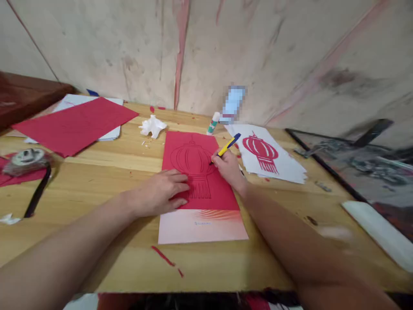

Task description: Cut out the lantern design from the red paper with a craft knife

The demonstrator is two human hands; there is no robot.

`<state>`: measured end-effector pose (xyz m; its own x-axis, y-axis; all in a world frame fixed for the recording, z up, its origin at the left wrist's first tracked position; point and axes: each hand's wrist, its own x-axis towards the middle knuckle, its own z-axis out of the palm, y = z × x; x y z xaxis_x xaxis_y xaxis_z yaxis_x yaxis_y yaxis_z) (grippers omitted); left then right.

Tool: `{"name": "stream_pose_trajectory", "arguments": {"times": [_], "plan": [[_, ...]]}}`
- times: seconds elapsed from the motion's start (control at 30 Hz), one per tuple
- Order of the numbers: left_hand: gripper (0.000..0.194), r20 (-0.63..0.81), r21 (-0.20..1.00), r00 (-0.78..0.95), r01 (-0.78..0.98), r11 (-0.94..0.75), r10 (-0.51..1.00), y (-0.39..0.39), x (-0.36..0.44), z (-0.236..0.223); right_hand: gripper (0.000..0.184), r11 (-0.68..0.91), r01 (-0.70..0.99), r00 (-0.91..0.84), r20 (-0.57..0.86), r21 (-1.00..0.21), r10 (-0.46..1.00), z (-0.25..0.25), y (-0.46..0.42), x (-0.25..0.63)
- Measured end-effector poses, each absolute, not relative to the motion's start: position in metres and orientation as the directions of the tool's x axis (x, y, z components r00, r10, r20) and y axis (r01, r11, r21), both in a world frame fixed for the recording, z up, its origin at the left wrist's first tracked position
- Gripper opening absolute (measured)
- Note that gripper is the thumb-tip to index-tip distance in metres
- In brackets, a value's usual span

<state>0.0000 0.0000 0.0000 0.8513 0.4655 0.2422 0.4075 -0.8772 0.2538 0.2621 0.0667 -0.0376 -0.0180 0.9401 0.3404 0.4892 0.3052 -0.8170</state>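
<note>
A sheet of red paper [180, 140] with a lantern outlined on it in dark lines lies on top of a pale printed sheet [180, 230]. My right hand [228, 168] grips a yellow and blue pen [228, 145], its dark tip at the right side of the lantern's body. Resting on the lower left of the red paper, my left hand [166, 189] has its fingers stretched out and slightly apart. To the right, a cut-out red paper lantern [261, 148] lies on white sheets [287, 165].
A glue stick [213, 124] and a blurred-out phone [232, 103] stand by the wall. Crumpled tissue [152, 126], another red sheet [80, 125] and a tape roll [29, 157] lie leftward. Red scraps [163, 255] sit near the front edge. A black-framed panel [332, 168] is at right.
</note>
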Motion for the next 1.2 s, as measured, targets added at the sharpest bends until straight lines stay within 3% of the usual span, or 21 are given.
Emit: {"name": "stream_pose_trajectory", "arguments": {"times": [0.2,1.2], "plan": [[0.023,0.291,0.27,0.844,0.378,-0.885,0.45,0.0058,-0.0005,-0.0087,0.011,0.269,0.47,0.008,0.309,-0.841,0.951,-0.0344,0.0652,0.2597],[0.026,0.276,0.265,0.846,0.389,-0.883,0.456,0.0041,-0.001,-0.0055,0.011,0.253,0.479,0.01,0.293,-0.841,0.956,-0.0373,0.0645,0.2618]]}}
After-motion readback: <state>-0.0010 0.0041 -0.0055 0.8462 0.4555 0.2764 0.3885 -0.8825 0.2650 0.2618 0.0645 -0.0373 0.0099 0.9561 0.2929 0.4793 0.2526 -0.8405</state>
